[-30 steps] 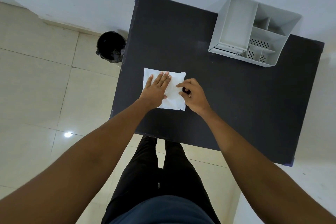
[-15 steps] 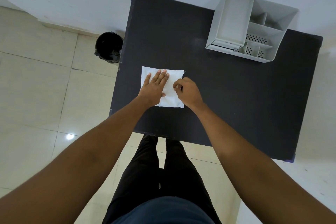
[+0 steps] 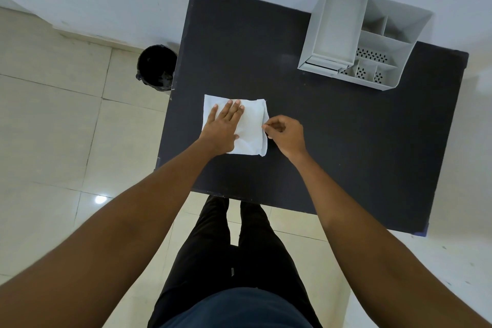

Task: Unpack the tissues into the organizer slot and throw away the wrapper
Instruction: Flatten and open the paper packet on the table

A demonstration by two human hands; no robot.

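A white pack of tissues (image 3: 251,128) in a clear wrapper lies flat on the black table (image 3: 346,141), near its left edge. My left hand (image 3: 223,128) presses flat on the pack's left half with fingers spread. My right hand (image 3: 286,136) sits at the pack's right edge, thumb and fingertips pinched on the wrapper's edge there. The grey organizer (image 3: 362,37) stands at the table's far right, with one long slot on its left and several small compartments on its right.
A black waste bin (image 3: 157,68) stands on the tiled floor beside the table's far left corner. A white wall runs behind the table. My legs stand at the near edge of the table.
My right hand has slid from on top of the pack's right part out to its right edge and now pinches there. My left hand stays pressed on the pack.
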